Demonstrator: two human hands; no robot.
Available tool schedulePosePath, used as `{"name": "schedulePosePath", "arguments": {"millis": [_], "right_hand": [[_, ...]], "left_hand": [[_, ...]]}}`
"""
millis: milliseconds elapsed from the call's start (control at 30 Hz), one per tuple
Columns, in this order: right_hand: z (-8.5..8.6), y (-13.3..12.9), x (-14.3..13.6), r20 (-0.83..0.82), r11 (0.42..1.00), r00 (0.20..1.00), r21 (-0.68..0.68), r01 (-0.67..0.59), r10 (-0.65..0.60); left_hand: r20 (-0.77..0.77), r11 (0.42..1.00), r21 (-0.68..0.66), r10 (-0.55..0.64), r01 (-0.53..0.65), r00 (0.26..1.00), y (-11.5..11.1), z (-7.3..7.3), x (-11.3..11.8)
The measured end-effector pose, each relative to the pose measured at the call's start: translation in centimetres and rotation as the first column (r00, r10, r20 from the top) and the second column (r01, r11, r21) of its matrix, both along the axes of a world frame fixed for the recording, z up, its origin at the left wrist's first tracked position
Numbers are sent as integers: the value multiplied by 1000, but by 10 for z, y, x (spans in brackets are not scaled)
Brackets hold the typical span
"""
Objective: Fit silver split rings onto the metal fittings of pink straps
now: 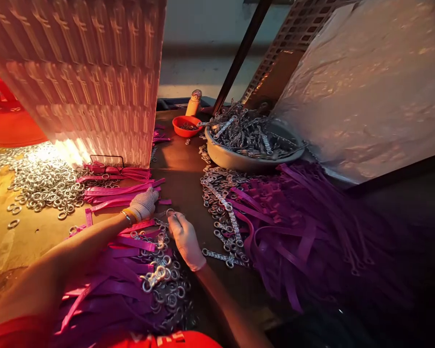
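Observation:
My left hand (144, 205), in a pale knitted glove, lies over the pink-purple straps (112, 192) with its fingers curled round a strap whose end shows just beyond them. My right hand (184, 244), also gloved, pinches a metal ring (170, 211) between thumb and fingers, a short way to the right of the left hand. A short chain piece seems joined to that ring, but the glove hides part of it. Below both hands, a heap of purple straps with metal rings and chain pieces (161, 275) spreads toward my body.
Loose metal rings (54, 186) lie at left under a red lamp (10, 121). A ribbed translucent panel (105, 87) stands behind the straps. At right are a basin (253, 162) of chains and a big purple strap pile (304, 227). Farther back stand a small orange bowl (183, 130) and a bottle (193, 104).

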State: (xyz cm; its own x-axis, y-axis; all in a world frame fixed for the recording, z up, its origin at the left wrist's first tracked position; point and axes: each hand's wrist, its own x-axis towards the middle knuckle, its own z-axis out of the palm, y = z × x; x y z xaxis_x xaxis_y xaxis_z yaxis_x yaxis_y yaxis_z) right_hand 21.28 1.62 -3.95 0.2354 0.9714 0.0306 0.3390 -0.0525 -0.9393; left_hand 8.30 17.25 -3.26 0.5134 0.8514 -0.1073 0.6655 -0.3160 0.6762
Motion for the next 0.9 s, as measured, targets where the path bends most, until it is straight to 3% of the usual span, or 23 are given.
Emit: {"name": "schedulePosePath", "arguments": {"millis": [100, 233, 433, 533, 633, 733, 800, 900], "right_hand": [[4, 2, -3, -27, 999, 999, -6, -42, 41], [20, 7, -6, -34, 994, 994, 25, -106, 107], [30, 13, -10, 141, 990, 986, 101, -102, 88], [28, 10, -10, 218, 993, 974, 90, -82, 60], [31, 6, -11, 295, 978, 951, 154, -140, 90], [44, 2, -18, 394, 938, 901, 205, -281, 183], [55, 0, -27, 521, 926, 822, 143, -350, 230], [69, -3, -41, 748, 919, 614, 14, -395, 252]], "left_hand": [[-138, 998, 39, -40, 45, 990, 7, -5, -2], [-204, 991, 80, -87, 105, 975, 8, -1, -19], [-165, 986, 104, -110, 129, 980, -12, 3, -36], [-103, 993, 97, -62, 72, 993, -23, 17, -44], [124, 988, -151, 34, -15, 992, -41, 41, -57], [334, 892, -453, 155, 14, 930, -70, 66, -73], [375, 850, -527, 227, 5, 899, -90, 76, -81], [336, 841, -538, 270, -51, 902, -111, 81, -90]]}}
